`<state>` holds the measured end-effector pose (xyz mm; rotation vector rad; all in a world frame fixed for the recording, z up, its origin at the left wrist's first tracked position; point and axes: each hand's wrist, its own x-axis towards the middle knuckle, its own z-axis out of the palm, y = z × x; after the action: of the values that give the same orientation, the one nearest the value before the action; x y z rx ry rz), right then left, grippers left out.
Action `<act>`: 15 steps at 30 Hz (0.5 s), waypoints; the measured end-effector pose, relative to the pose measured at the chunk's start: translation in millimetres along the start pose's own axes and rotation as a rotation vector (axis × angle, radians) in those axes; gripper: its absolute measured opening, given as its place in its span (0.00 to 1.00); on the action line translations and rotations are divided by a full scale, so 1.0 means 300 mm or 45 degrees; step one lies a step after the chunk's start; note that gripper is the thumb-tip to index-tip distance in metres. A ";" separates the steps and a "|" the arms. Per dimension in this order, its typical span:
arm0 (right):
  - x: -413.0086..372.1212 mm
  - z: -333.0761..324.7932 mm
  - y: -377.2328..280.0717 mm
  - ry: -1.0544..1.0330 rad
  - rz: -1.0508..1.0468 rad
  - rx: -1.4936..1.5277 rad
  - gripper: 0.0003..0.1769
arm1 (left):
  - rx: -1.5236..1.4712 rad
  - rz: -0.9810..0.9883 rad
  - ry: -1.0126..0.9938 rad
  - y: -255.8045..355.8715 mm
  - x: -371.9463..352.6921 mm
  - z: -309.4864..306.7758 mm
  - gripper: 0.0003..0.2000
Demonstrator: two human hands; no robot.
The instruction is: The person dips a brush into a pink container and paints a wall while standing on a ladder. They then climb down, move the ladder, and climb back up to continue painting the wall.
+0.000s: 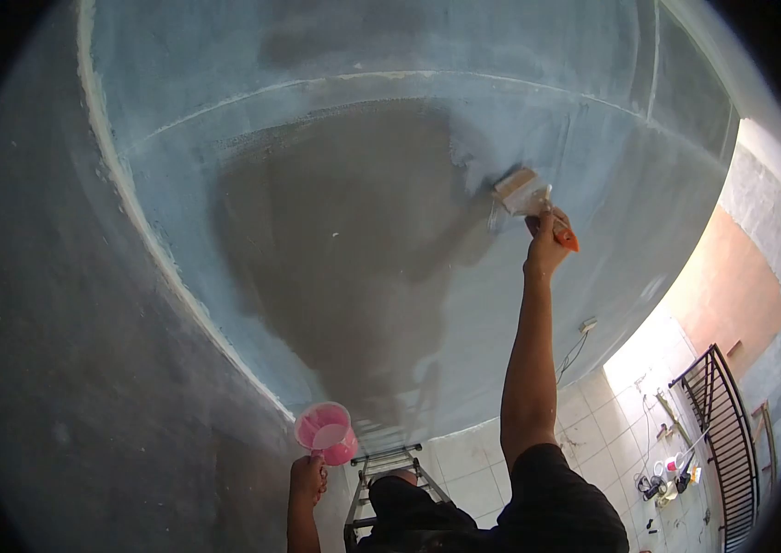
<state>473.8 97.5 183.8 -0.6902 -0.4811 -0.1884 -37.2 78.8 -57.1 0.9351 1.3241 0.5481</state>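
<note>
— Inspecting the right hand (549, 241), what do we record?
— We find it closed round a wide brush (521, 192), above and right of the ladder (386, 454), bristles turned towards the wall (335, 212), presumably for a flat stroke.
— And the left hand (308, 481)?
— Gripping a pink cup (343, 449) by its handle, just left of the ladder's top, probably leaving the mouth clear; its contents we cannot confirm.

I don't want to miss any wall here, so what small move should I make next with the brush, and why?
I'd perhaps sweep the brush slightly upward with your right hand: its bristles seem to be at the wall, beside the darker grey patch, and lighter blue surface shows above them.
</note>
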 end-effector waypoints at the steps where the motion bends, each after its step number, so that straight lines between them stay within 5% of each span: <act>1: -0.004 0.050 -0.053 0.001 -0.016 0.085 0.13 | 0.006 -0.001 0.005 0.004 0.002 -0.003 0.11; 5: 0.046 0.266 -0.209 -0.093 -0.077 0.319 0.15 | 0.022 -0.016 -0.003 0.033 -0.015 0.009 0.11; 9: 0.113 0.339 -0.132 -0.027 0.012 0.432 0.14 | -0.056 -0.006 -0.046 0.036 -0.002 0.002 0.09; 15: -0.209 -0.107 0.240 0.176 0.193 0.157 0.13 | -0.031 -0.023 -0.020 0.043 -0.013 0.010 0.09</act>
<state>453.8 132.1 91.2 -0.5862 -0.3041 -0.0623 -33.0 81.8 -44.3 0.9046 1.3077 0.5409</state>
